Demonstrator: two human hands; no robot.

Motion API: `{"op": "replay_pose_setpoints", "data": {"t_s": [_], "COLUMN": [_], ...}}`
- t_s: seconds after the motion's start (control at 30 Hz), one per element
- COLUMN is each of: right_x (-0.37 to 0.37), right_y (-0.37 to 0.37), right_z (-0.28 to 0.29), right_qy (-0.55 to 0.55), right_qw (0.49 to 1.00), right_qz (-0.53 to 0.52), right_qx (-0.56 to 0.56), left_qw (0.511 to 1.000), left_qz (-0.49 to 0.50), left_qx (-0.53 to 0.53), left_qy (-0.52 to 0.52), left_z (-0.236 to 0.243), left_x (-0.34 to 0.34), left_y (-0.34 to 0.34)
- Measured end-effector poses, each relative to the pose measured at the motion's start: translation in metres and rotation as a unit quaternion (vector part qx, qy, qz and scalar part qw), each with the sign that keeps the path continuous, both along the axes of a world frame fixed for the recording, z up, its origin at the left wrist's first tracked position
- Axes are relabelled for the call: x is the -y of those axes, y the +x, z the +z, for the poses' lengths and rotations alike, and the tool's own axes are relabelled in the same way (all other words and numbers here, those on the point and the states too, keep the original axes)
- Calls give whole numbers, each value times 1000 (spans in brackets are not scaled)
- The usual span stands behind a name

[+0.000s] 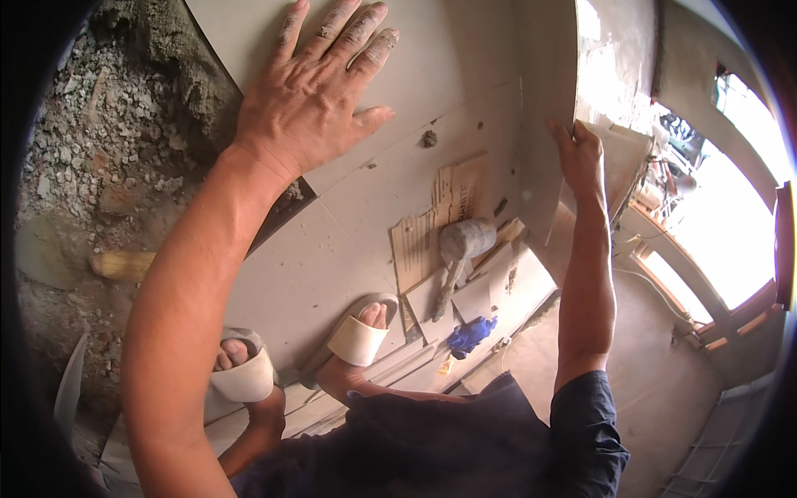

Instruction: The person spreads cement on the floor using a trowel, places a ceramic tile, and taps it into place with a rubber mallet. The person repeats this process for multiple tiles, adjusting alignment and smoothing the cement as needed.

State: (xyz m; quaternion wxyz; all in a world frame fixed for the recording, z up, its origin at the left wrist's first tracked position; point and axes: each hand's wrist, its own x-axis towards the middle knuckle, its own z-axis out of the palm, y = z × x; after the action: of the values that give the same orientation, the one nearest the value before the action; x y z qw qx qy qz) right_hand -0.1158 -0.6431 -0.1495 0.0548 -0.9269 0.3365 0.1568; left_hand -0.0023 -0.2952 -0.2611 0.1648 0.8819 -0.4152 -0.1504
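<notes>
My left hand [311, 104] lies flat on a large beige floor tile [448, 50], its fingers spread and smeared with grey mortar. At the right, my right hand [579, 158] pinches the edge of an upright beige tile [548, 91] along the wall, thumb on one face and fingers round the edge. A mallet [466, 241] with a grey head rests between my two arms, on cardboard [415, 241] and tile offcuts [473, 295]. A crumpled blue cloth or glove [471, 334] is just below its handle.
Loose grey rubble and mortar [108, 124] fill the left side, beside the tile edge. A yellowish handle-like piece [122, 265] lies on it. My sandalled feet [365, 332] are on the tiles. A cluttered ledge [664, 183] and bright openings are at the far right.
</notes>
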Motion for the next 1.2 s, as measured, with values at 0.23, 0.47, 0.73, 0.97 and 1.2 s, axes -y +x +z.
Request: {"op": "replay_pose_setpoints", "data": {"t_s": [0.23,0.47,0.73,0.97,1.2], "right_x": [-22,-34,-9,-8,6], "right_y": [4,7,20,16,12], "right_z": [0,1,12,9,9], "right_qy": [-79,-100,15,25,18], "right_qw": [996,991,998,997,998], "right_qz": [23,14,-32,-47,-20], "right_qx": [-41,-85,-46,-49,-54], "left_qw": [999,998,998,999,996], "left_qz": [-25,-27,-5,31,50], "left_qx": [-11,-27,49,20,-77], "left_qy": [-31,-47,-26,-32,3], "left_z": [4,-2,-20,-15,7], "left_x": [-4,-5,5,12,15], "left_y": [6,3,-9,-16,-15]}}
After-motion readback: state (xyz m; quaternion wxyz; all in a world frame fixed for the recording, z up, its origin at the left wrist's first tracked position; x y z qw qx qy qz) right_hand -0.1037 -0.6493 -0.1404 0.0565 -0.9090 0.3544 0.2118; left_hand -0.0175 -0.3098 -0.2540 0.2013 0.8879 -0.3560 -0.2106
